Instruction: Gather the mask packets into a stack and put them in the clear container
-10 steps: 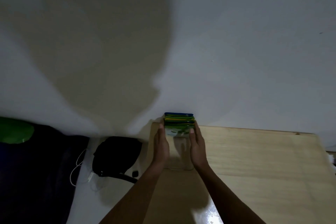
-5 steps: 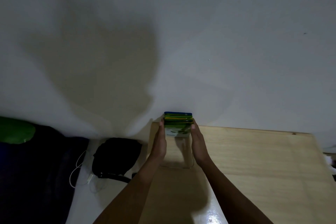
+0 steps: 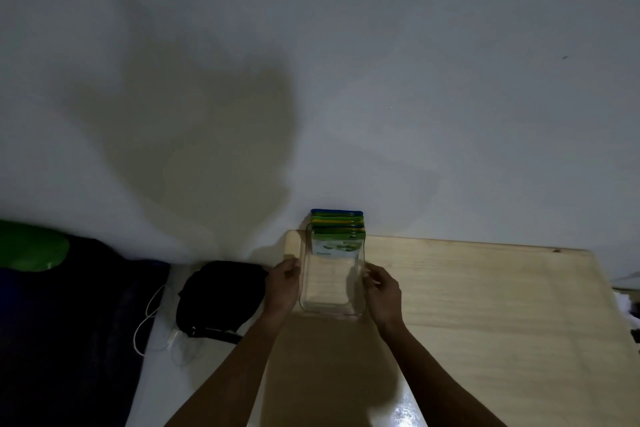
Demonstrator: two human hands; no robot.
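Note:
A stack of mask packets (image 3: 337, 236), green, yellow and blue, stands upright in the far end of the clear container (image 3: 330, 310). The container lies on the wooden table (image 3: 485, 305) near its far left corner, against the wall. My left hand (image 3: 284, 282) is at the container's left wall and my right hand (image 3: 382, 289) at its right wall. Both have curled fingers touching the rim. Neither hand touches the packets.
A black bag (image 3: 220, 295) with a strap lies left of the table on a white surface, with a white cable (image 3: 149, 322) beside it. A dark cloth (image 3: 69, 340) and a green object (image 3: 31, 250) lie at far left. The white wall (image 3: 415, 80) stands right behind the container.
Both hands have slid back from the packets' sides toward me. They now rest at the container's middle walls, fingers curled instead of flat. The packets stay standing in the container.

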